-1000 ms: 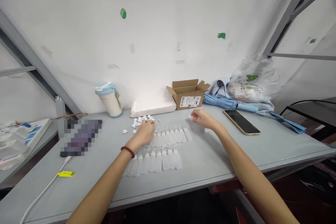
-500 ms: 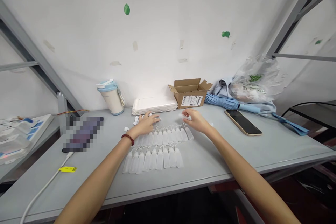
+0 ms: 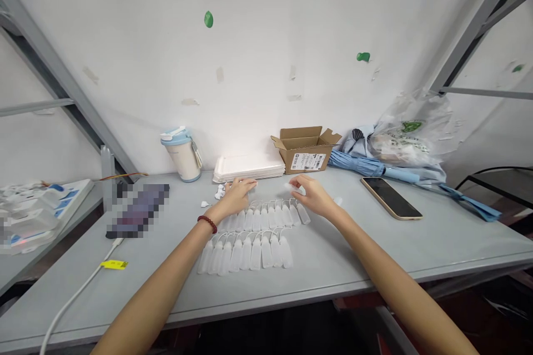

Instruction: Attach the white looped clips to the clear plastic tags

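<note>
Two rows of small translucent squeeze bottles [image 3: 250,249] lie side by side on the grey table [image 3: 353,255]. My left hand [image 3: 236,197], with a red bead bracelet at the wrist, hovers over the back row near a heap of small white caps [image 3: 219,193]; its fingers pinch a small white piece. My right hand [image 3: 312,194] is just right of it, fingers pinched on a small translucent bottle at its fingertips. The two hands are close together above the back row.
A stack of white trays [image 3: 247,167] and an open cardboard box [image 3: 306,151] stand at the back. A blue-lidded cup [image 3: 183,153] is at back left. A phone [image 3: 390,197], a folded blue umbrella [image 3: 370,166] and a plastic bag [image 3: 412,130] lie to the right. A white cable [image 3: 70,299] runs at left.
My left hand has lifted from the cap heap and moved right. My right hand has moved left with its bottle, so the two hands are now close together.
</note>
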Available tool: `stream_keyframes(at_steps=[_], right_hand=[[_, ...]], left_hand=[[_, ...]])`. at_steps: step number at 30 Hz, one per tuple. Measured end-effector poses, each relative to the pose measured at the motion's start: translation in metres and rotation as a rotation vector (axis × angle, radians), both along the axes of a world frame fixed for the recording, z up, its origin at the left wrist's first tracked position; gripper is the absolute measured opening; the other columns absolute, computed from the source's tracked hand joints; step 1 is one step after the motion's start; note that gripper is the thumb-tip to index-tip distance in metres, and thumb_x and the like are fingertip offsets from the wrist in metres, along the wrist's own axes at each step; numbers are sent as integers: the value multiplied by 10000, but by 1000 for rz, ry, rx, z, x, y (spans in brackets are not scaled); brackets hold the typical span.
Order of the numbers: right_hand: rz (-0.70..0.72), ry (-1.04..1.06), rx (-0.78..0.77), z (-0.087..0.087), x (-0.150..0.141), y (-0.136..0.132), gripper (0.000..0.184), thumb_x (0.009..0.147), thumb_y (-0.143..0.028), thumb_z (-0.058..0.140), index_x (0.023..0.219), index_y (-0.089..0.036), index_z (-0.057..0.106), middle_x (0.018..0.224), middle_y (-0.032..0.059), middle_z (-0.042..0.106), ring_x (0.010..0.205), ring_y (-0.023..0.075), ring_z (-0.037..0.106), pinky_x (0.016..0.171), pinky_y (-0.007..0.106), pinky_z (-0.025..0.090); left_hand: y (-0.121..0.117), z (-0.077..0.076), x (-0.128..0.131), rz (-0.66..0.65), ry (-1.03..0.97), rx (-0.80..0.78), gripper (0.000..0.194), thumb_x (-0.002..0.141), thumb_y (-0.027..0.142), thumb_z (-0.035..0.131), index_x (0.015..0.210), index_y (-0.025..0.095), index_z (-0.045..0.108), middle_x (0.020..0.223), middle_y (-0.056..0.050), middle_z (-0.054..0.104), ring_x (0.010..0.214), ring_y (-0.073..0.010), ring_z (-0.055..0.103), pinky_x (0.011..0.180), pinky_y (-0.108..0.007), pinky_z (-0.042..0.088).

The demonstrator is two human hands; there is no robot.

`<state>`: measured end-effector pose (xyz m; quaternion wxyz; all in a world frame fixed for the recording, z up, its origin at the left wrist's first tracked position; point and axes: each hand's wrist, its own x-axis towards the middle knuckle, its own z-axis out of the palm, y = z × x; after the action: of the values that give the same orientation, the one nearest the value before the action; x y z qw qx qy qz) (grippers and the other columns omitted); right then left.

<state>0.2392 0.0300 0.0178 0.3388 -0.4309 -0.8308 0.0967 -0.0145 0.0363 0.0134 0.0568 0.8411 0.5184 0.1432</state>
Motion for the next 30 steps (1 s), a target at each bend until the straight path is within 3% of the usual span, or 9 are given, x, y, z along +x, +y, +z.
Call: stream_keyframes(at_steps=[4,10,20,30], right_hand=[[57,32,31,0,-8,-10,154,789,-149,535,940,-174,543,891,66,583,812,182,565,709,316,466],[198,47,34,-4,-25,-24,177,833,-172,516,1008,-192,529,960,81,582,825,186,579,683,320,493],[223,90,100,-6,-28,-27,168,850,-178,513,1018,-182,519,950,93,578,824,186,573,668,308,503],[264,100,139,-7,-28,-28,179,862,-197,498,1040,-205,514,952,92,581,836,195,577,676,325,506]], left_hand=[[-20,12,4,-135,-185,130,536,716,-21,341,1126,203,603,1228,-38,588,1146,-210,462,980,-426,378],[-49,24,22,-237,-317,212,467,758,-10,349,1058,194,642,1092,-54,649,1047,-213,513,908,-415,448],[-56,23,28,-197,-331,212,342,819,47,392,1016,153,652,1035,-78,662,1009,-220,536,878,-401,468],[-59,23,31,-156,-451,220,192,847,162,486,940,198,651,975,-54,674,978,-215,555,868,-405,462]])
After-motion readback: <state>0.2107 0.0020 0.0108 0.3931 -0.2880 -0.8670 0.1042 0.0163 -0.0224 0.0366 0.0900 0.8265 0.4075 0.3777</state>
